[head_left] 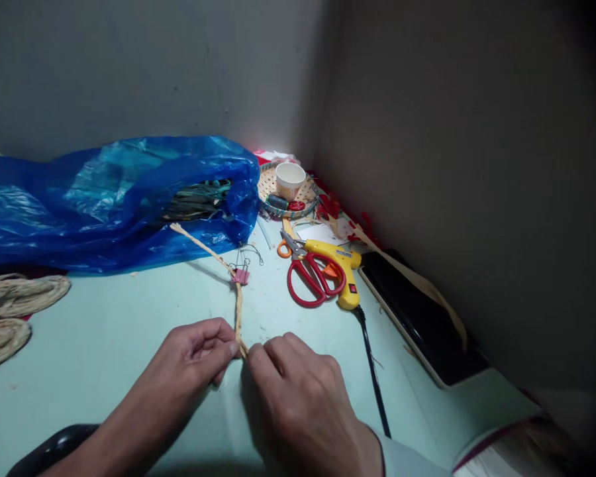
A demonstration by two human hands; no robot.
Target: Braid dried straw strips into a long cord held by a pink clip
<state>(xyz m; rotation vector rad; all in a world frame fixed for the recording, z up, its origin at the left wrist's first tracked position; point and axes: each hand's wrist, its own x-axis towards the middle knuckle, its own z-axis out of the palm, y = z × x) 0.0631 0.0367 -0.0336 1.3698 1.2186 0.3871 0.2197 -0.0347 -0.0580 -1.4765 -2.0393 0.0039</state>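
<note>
A pale cord (pixel 239 308) runs across the desk (pixel 129 344), nipped partway by a pink clip (pixel 240 277). On the near side of the clip, the left hand's (pixel 198 351) grip is pinched on the cord, thumb against finger. The right hand (pixel 298 381) curls closed around the cord's near end, its fingertips hidden. Right of the clip lie scissors (pixel 314 270), then a yellow glue gun (pixel 348 265); beyond the clip to its left, a blue bag (pixel 104 199).
</note>
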